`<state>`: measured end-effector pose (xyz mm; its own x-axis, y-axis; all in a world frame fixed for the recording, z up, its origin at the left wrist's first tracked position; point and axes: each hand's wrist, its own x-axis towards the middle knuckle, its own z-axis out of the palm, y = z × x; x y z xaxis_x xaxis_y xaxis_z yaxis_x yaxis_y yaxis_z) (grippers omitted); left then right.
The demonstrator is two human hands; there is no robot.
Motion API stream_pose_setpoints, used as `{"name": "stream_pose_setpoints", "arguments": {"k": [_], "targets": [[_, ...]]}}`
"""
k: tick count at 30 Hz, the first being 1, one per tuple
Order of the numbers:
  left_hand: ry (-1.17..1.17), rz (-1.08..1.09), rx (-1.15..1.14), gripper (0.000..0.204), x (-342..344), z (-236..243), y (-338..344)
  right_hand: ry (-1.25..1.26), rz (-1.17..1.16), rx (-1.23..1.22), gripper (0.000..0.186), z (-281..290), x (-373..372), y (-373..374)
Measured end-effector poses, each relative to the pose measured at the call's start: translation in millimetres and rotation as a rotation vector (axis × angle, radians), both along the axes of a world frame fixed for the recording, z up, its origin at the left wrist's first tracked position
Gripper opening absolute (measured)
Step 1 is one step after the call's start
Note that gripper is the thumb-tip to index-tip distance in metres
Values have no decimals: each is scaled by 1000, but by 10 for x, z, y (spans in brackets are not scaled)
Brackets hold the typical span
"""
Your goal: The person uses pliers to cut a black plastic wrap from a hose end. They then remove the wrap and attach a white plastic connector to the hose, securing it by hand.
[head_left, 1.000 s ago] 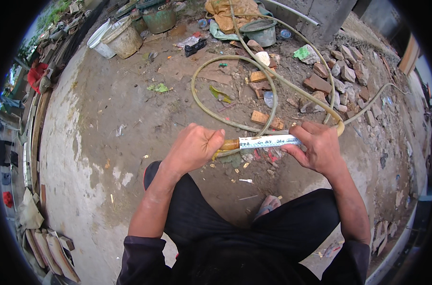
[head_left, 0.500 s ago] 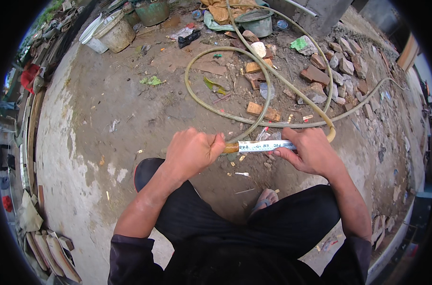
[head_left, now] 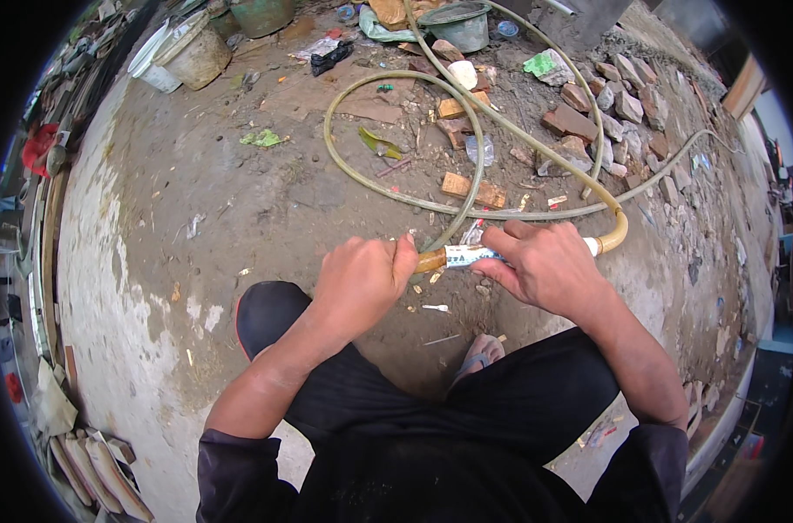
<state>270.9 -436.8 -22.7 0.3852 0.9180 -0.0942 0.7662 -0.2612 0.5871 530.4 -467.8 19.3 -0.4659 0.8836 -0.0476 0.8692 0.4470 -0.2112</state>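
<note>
My left hand is closed around the brownish-yellow hose just left of a short white plastic pipe bearing print. My right hand grips the pipe, fingers over its top and thumb below, covering much of it. Hose leaves both ends of the pipe; on the right it bends upward, and a long pale yellow hose lies looped on the dirt ahead. My forearms rise from the lower edge over my bent legs in dark trousers, with a sandalled foot between them.
Broken bricks and stones lie at the right, with loose wood pieces amid litter. Dirty buckets and a tub stand at the back. A person in red is at the far left, beside stacked boards.
My right hand has shifted left along the white pipe, exposing its right end. Both hands still grip. The surroundings appear higher and further left in the picture.
</note>
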Motion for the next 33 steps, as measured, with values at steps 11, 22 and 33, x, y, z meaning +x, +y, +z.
{"name": "stream_pose_setpoints", "arguments": {"k": [11, 22, 33], "targets": [[82, -108, 230, 43, 0, -104, -17, 60, -126, -132, 38, -91, -32, 30], [-672, -312, -955, 39, -76, -153, 144, 93, 60, 65, 31, -80, 162, 59], [-507, -182, -649, 32, -8, -141, 67, 29, 45, 45, 34, -59, 123, 44]]}}
